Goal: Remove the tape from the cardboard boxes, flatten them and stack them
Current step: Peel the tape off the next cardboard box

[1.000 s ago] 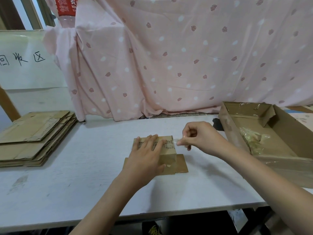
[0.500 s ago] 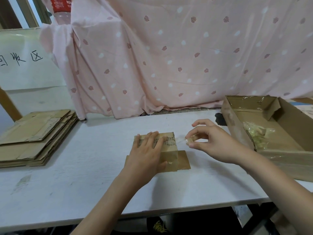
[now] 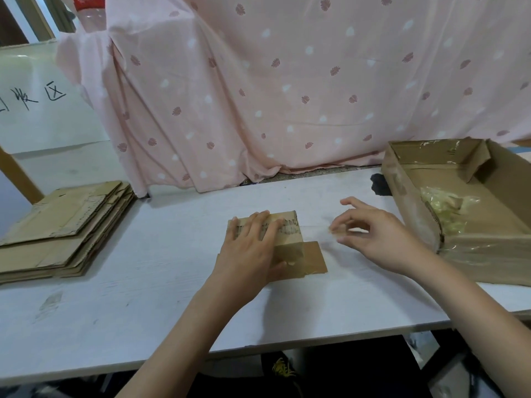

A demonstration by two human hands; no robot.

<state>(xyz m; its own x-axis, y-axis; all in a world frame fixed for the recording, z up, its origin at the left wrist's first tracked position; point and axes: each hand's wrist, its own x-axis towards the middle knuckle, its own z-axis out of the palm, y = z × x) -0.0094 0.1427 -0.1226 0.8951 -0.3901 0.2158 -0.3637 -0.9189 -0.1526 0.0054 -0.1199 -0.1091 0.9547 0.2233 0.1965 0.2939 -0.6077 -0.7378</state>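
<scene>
A small cardboard box [image 3: 290, 239] lies on the white table [image 3: 143, 282] in the middle, one flap spread flat to its right. My left hand [image 3: 250, 251] presses down on the box top with straight fingers, the thumb against its near side. My right hand [image 3: 373, 237] is to the right of the box and pinches the end of a strip of clear tape [image 3: 314, 226] that stretches from the box's top edge to my fingertips. A stack of flattened cardboard [image 3: 57, 231] lies at the table's left.
A large open cardboard box [image 3: 488, 254] stands at the right with crumpled clear tape [image 3: 442, 205] inside. A pink patterned cloth [image 3: 287, 81] hangs along the back of the table. A white sign with writing [image 3: 37, 96] stands at the back left.
My right hand has moved to the right, away from the box, drawing the tape strip out longer. My left hand has stayed pressed on the box.
</scene>
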